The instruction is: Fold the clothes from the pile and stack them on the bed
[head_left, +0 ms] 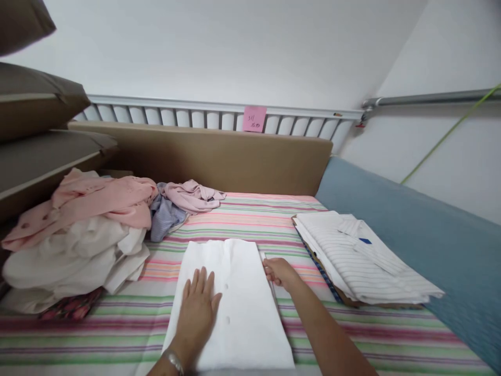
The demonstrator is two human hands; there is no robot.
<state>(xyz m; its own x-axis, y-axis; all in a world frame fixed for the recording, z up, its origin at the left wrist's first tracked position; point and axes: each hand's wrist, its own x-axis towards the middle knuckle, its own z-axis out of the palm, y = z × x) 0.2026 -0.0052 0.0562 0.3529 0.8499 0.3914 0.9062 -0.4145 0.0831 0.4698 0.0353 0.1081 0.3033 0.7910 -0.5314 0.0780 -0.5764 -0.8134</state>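
A white buttoned shirt (pixel 246 308) lies folded into a long rectangle in front of me on the striped sheet. Flat on its left half rests my left hand (pixel 199 300), fingers stretched out, a silver bracelet at the wrist. At the shirt's upper right edge, my right hand (pixel 278 272) pinches a thin bit of the white cloth between thumb and fingers. Two pale buttons show down the middle of the shirt.
A striped sheet (pixel 266 214) covers the surface. At the left are heaped pink and white clothes (pixel 97 224) beside stacked cardboard boxes (pixel 47 151). Folded striped shirts (pixel 352 256) lie at the right. Behind stand a brown board (pixel 219 156) and a radiator with a pink note (pixel 254 119).
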